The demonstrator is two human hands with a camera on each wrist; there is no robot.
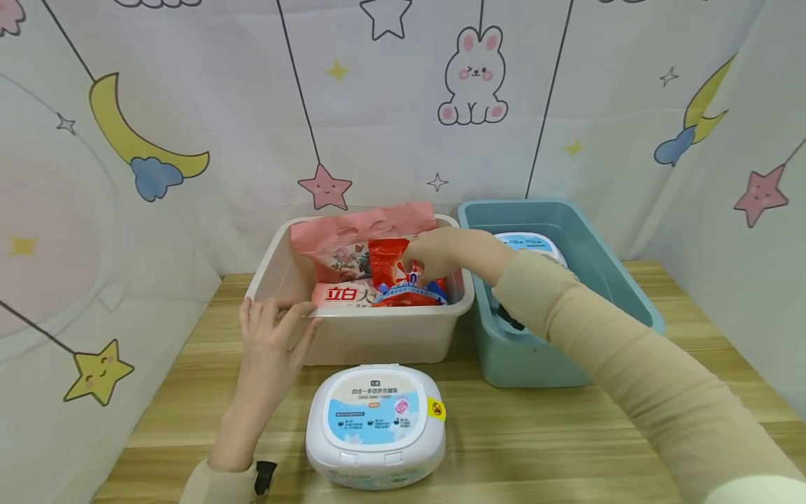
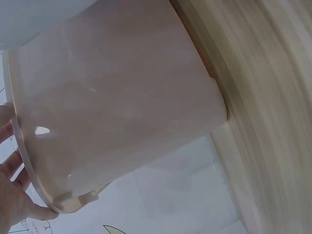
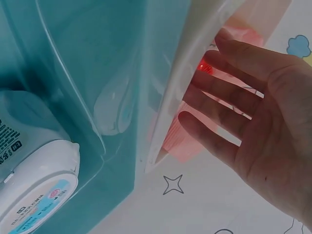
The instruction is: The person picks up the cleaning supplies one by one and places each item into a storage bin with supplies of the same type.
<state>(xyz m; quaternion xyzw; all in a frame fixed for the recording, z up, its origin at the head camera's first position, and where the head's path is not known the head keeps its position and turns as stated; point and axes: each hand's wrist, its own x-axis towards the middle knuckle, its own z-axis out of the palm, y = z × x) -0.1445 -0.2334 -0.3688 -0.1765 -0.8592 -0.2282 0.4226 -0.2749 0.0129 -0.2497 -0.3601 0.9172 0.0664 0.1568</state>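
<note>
In head view alone, both hands at the white bin

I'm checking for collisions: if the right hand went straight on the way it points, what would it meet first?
Probably the red packet in the white bin; in the head view the right hand overlaps it, though contact is hard to judge.

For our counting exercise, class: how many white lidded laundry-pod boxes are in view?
2. One laundry-pod box stands on the table before the white bin; another sits in the teal bin. The right sleeve may hide more.
</note>
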